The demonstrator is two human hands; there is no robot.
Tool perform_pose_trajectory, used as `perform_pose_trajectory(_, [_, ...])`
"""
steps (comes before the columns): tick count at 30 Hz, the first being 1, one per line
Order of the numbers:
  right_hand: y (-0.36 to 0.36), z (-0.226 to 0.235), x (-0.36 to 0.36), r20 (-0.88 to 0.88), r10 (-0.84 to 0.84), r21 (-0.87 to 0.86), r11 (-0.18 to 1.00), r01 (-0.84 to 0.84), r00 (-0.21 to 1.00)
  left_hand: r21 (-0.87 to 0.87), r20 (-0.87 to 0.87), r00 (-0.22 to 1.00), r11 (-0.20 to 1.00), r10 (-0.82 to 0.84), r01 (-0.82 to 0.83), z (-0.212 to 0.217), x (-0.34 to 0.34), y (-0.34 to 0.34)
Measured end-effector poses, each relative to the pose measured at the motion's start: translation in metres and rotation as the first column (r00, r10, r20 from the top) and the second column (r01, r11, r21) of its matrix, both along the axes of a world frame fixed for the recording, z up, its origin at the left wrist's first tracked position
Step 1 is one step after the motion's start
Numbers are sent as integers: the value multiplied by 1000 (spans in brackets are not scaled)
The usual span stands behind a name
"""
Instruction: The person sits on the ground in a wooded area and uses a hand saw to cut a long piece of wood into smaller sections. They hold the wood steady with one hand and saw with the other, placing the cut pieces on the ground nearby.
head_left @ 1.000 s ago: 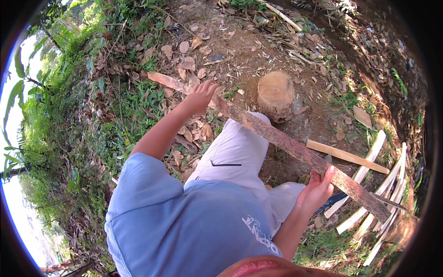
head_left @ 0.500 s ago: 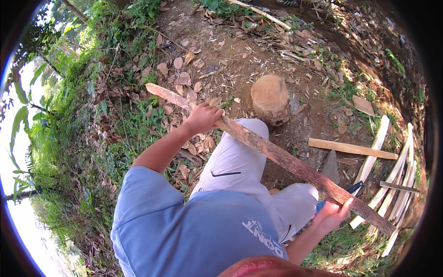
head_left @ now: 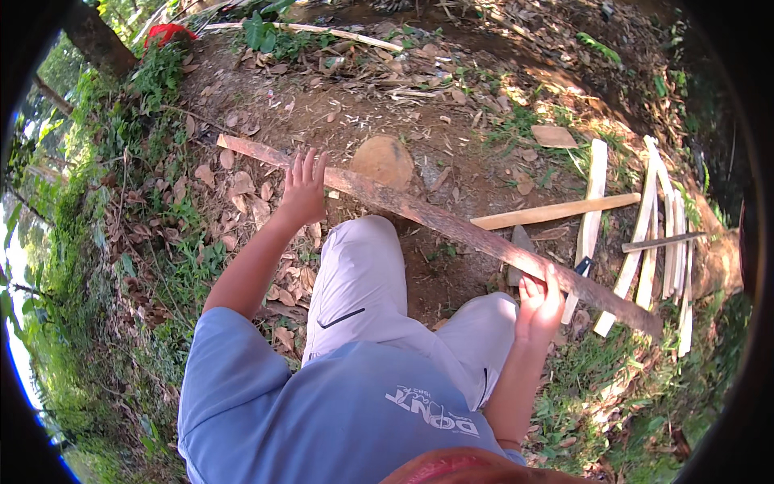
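Observation:
A long wooden pole point(head_left: 439, 216) with rough brown bark slants across in front of my knees, its paler, trimmed end at the far left. My left hand point(head_left: 305, 189) is against its left part, fingers stretched out and open. Toward the pole's right end, my right hand point(head_left: 538, 310) grips its near edge, with fingertips showing on the bark. Behind the pole stands a round chopping stump point(head_left: 383, 161), partly covered by it. A dark tool handle point(head_left: 584, 265) pokes out just beyond the pole near my right hand; the rest of that tool is hidden.
Several pale split wood strips point(head_left: 637, 250) lie on the right, with a flat wooden slat point(head_left: 556, 211) across one. A grey pointed stone point(head_left: 520, 250) sits near my right knee. Dry leaves and green plants cover the left; a red object point(head_left: 168, 35) lies at far left.
My left hand has loosened from its wrapped grip, its fingers now stretched. The pole has shifted farther from my body, now overlapping the stump. My view has turned toward the right.

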State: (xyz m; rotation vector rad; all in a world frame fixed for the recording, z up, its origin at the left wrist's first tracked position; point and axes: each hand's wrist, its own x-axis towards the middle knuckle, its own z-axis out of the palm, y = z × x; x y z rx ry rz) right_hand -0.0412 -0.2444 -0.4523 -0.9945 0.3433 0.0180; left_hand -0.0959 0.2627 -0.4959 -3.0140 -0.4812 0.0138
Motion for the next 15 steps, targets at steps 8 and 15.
perform_pose_trajectory(8, [38, 18, 72, -18, 110, 11, 994, -110, 994, -357, -27, 999, 933, 46, -53, -27, -44, -38])
perform_pose_trajectory(15, [9, -55, 162, -145, 168, 179, 974, -141, 975, -392, -53, 994, 914, 96, -109, -41, -67, -17])
